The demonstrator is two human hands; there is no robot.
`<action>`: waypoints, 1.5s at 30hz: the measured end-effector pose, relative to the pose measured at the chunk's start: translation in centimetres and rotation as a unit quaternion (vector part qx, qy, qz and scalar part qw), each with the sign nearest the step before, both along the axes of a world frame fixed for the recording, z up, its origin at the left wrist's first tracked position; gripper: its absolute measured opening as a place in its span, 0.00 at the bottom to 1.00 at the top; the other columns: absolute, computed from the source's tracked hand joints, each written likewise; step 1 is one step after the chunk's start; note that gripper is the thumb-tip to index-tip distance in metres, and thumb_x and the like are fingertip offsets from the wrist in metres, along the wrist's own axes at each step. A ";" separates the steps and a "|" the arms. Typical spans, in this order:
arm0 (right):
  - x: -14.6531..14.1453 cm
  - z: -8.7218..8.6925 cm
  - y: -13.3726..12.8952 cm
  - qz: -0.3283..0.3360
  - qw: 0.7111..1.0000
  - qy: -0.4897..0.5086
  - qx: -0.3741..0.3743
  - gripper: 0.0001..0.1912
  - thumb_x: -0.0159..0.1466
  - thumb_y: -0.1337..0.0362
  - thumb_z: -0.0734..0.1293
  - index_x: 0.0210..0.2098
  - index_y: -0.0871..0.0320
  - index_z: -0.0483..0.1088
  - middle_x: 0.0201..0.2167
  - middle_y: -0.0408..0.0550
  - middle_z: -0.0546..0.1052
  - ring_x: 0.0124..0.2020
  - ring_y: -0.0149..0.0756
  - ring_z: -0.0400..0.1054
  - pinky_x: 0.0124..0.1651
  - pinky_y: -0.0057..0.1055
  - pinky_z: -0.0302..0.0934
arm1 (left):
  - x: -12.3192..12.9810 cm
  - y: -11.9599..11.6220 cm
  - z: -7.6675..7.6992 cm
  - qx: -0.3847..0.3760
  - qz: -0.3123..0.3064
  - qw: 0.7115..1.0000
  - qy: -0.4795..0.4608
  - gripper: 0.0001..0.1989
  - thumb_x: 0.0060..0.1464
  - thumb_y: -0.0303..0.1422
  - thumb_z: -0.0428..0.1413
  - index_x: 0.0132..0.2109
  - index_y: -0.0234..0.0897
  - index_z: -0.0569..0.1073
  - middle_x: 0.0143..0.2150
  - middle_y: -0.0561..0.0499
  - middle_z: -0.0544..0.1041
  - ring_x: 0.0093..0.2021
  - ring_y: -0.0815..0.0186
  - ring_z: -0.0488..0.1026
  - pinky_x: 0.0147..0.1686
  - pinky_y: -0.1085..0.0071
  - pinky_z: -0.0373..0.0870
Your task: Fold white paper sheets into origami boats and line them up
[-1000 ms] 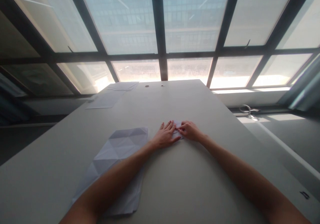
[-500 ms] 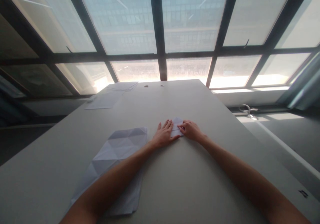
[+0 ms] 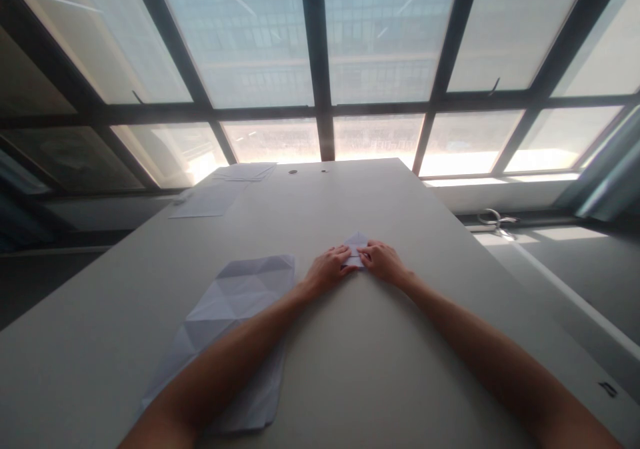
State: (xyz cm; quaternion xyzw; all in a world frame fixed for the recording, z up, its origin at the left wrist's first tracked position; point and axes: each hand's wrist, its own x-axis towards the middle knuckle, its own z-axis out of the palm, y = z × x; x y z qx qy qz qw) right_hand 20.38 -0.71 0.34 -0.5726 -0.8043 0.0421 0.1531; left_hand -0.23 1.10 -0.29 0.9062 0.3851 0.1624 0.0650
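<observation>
Small folded white paper piece (image 3: 357, 241) lies between your hands on the smooth white rectangular table (image 3: 360, 342), pointed end facing far. Your bare left hand (image 3: 327, 269) covers its left side, fingers slightly bent and loosely together, thumb at the near edge; can't tell if it grips or only presses. Your bare right hand (image 3: 384, 261) has fingers curled nearly closed, tips at the right side; pinch or press, too small to tell. For a clean crease, best pin the left side firmly, line up the layers first, then run a right fingertip along the fold; light pressure should suit, since the thin paper could slip or wrinkle. Your left forearm crosses the large creased white paper sheet (image 3: 250, 289) at near left, so a sideways sweep could drag it. Flat white paper sheets (image 3: 206, 202) lie far left, well apart from your hands. Dark-framed glass window (image 3: 323, 69) stands beyond the far end; its glare may make faint creases hard to read.
</observation>
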 end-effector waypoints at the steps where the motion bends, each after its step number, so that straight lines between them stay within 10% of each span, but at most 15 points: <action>1: 0.0 0.0 0.0 0.002 1.000 0.002 0.002 0.16 0.69 0.59 0.60 0.53 0.50 0.74 0.43 0.49 0.76 0.47 0.39 0.69 0.49 0.29 0.58 | 0.0 0.0 0.1 -0.002 0.004 1.000 -0.006 0.21 0.63 0.47 0.51 0.59 0.45 0.70 0.63 0.49 0.69 0.61 0.60 0.67 0.60 0.65 0.62; 11: 0.6 0.8 -0.2 0.064 0.998 0.010 0.022 0.24 0.70 0.47 0.55 0.47 0.53 0.76 0.39 0.51 0.75 0.43 0.40 0.69 0.45 0.31 0.59 | 0.1 -0.4 0.8 -0.012 0.007 0.998 -0.054 0.20 0.68 0.43 0.43 0.49 0.46 0.78 0.55 0.53 0.76 0.53 0.63 0.74 0.52 0.70 0.68; 18: 3.1 0.6 0.8 0.141 0.986 0.086 0.011 0.15 0.66 0.64 0.63 0.50 0.52 0.76 0.42 0.49 0.78 0.41 0.37 0.71 0.45 0.29 0.61 | -0.1 0.1 0.7 -0.034 0.044 0.996 -0.073 0.16 0.67 0.37 0.45 0.47 0.43 0.78 0.49 0.50 0.78 0.47 0.63 0.76 0.48 0.71 0.69; 30: 4.1 -0.2 1.8 -0.001 0.997 0.076 0.020 0.17 0.67 0.62 0.62 0.54 0.54 0.72 0.50 0.47 0.78 0.49 0.38 0.72 0.53 0.31 0.61 | -0.5 1.7 -0.3 -0.023 0.072 0.982 -0.171 0.18 0.62 0.25 0.47 0.55 0.36 0.73 0.49 0.46 0.77 0.49 0.62 0.74 0.54 0.66 0.68; 45: 2.4 0.2 1.0 -0.101 0.992 0.006 0.080 0.20 0.66 0.63 0.65 0.56 0.56 0.69 0.50 0.56 0.71 0.54 0.46 0.61 0.56 0.40 0.53 | -0.7 1.7 -0.6 0.029 0.083 0.995 -0.044 0.18 0.62 0.24 0.47 0.51 0.42 0.76 0.61 0.48 0.70 0.61 0.60 0.65 0.65 0.56 0.52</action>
